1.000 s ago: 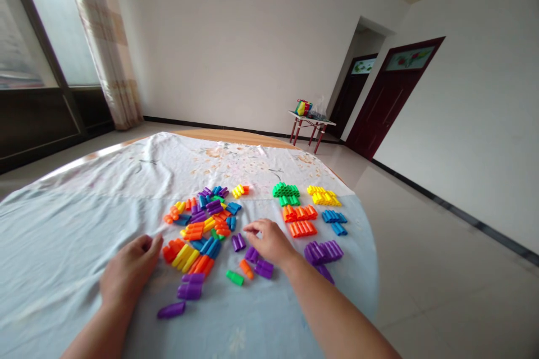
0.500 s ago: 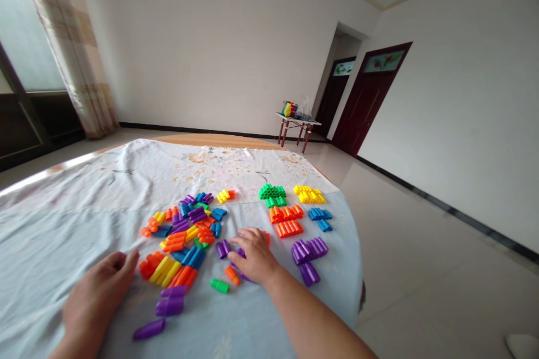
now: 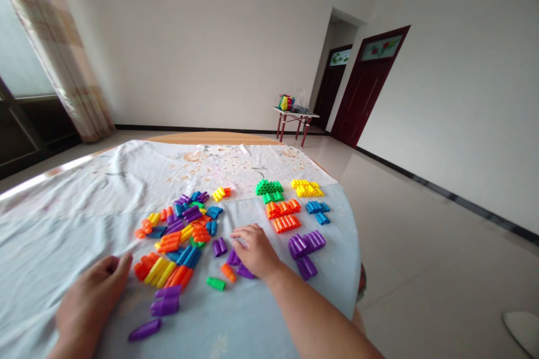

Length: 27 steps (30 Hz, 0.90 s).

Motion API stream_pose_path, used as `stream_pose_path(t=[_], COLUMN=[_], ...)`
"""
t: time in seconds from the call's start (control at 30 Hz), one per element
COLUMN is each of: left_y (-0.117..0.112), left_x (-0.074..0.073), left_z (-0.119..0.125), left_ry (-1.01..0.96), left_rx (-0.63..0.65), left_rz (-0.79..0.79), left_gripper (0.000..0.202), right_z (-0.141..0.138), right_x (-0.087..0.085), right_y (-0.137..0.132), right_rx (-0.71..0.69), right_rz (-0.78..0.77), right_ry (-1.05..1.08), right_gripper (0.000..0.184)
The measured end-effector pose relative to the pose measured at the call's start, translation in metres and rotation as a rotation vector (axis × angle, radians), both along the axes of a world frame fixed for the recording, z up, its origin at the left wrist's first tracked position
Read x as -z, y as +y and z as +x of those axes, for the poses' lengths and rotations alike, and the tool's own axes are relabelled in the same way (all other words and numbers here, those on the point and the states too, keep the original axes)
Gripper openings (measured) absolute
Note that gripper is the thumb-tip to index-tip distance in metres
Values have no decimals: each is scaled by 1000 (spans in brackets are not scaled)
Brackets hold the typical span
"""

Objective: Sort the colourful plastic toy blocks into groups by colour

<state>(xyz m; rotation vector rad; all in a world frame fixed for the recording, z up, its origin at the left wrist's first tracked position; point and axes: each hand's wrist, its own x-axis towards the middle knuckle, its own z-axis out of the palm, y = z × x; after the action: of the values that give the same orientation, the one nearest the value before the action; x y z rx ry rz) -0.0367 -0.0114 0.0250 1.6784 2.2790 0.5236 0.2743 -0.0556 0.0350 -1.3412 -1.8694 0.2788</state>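
My left hand (image 3: 92, 297) rests on the cloth left of a mixed heap of bullet-shaped plastic pieces, beside its orange pieces (image 3: 145, 265). Its fingers are curled in and the thumb lies against them; the inside is hidden. Over purple pieces (image 3: 245, 271) hovers my right hand (image 3: 255, 249), fingers bent and thumb apart, nothing visible between them. Its palm side is hidden. A purple pair (image 3: 219, 247), an orange piece (image 3: 228, 273) and a green piece (image 3: 216, 284) lie left of it. Yellow pieces (image 3: 158, 271) and blue pieces (image 3: 191, 257) are in the heap.
Same-colour groups lie on the right: green (image 3: 269, 187), yellow (image 3: 307, 188), orange (image 3: 283, 209), blue (image 3: 318, 207) and purple (image 3: 307, 243). A cloth (image 3: 84, 235) covers the round table. A small table (image 3: 297, 113) with bags stands by the far wall.
The view has tilted slightly. My right hand has shifted a little right relative to the pieces, uncovering more purple ones; an orange bit behind it no longer shows. My left hand stays put.
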Motion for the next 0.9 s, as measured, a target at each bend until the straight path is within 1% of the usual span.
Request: stream_pose_path(t=[0.1,0.17,0.3,0.4,0.5,0.67,0.8,0.87,0.9], left_y=[-7,-8,-7,-7,-8,-7,-6,-5,-4], left_x=[-13,-17,-16,-14,-14,-16,-19,-17,-13], left_z=[10,13,13,12,13,15,16,13,10], left_ry=[-22,-27,-30,-29,-28,-19,-16,-23,-28], left_rx=[-45,-59,-65,-65,-63,-68,-64,-61,-57], left_rz=[-64,-67,-60,-59,-55,-51,-76,-98,-104], left_gripper=[46,45,45,45,45,44,46,49,51], right_z=[6,7,3,0,2,8,9,8,8], right_x=[3,5,6,3,-2,-4,-5,-7,-8], right_y=[3,4,2,-2,-5,-10,-10,-9,-8], right_rx=[43,42,3,-40,-51,-52,-66,-71,-74], right_rz=[2,-11,-23,-38,-74,-138,-172,-161,-151], right_ry=[16,10,-10,-42,-91,-196,-240,-225,-213], right_gripper=[19,20,19,17,15,30,31,33,36])
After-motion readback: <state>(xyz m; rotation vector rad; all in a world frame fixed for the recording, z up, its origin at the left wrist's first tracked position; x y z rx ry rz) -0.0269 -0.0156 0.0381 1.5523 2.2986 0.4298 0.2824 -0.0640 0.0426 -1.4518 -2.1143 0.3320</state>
